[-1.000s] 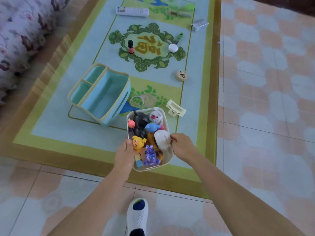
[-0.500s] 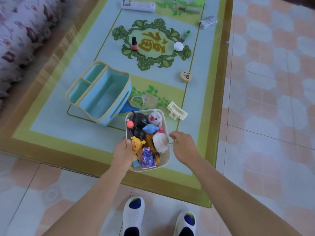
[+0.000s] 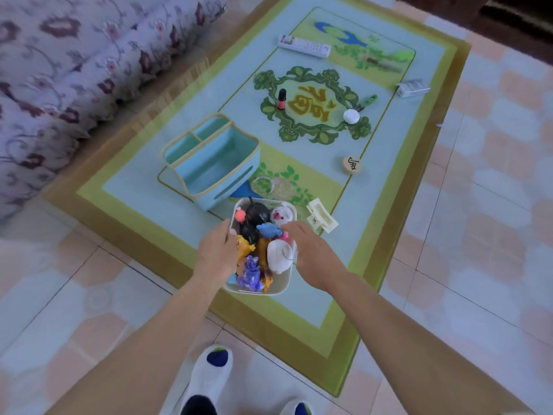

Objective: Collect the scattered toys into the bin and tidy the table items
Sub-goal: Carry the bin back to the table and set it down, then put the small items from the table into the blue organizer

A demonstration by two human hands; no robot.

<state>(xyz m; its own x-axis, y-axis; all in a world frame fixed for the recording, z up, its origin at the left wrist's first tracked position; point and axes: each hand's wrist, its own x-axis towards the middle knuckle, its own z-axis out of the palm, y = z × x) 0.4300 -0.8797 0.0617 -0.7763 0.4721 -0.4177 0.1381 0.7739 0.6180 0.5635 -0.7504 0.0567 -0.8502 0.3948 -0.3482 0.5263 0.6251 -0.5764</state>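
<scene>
I had both hands on the white toy bin (image 3: 281,284). My left hand (image 3: 216,252) was curled around its left rim, thumb side against the wall, gripping it. My right hand (image 3: 311,250) lay along the right rim with the fingers (image 3: 294,228) stretched toward the far end; I could not tell whether it was truly clamped or just resting against the wall.

The bin sat at the near end of the surface (image 3: 143,187), packed full: a black figure (image 3: 254,214), a white plush face (image 3: 282,215), a small blue fish-like toy (image 3: 269,230), a yellow figure (image 3: 244,246), a purple one (image 3: 250,272) and a white rounded toy (image 3: 279,256).

Just beyond the bin on the left stood a light-blue fabric organizer (image 3: 211,166), its compartments open. Just beside the bin's far right corner lay a cream hair claw clip (image 3: 321,219). A clear ring-shaped item (image 3: 263,184) lay between the organizer and the clip.

Farther out I saw a wooden chess piece (image 3: 351,165), a white round lid-like object (image 3: 351,116), a green-handled tool (image 3: 367,102) and a small red bottle with a black cap (image 3: 281,99). At the far end were a white remote control (image 3: 304,46) and a silver packet (image 3: 412,88). A floral sofa (image 3: 74,70) ran along the left, and my white slippers (image 3: 209,381) stood on the tiled floor (image 3: 478,265).
</scene>
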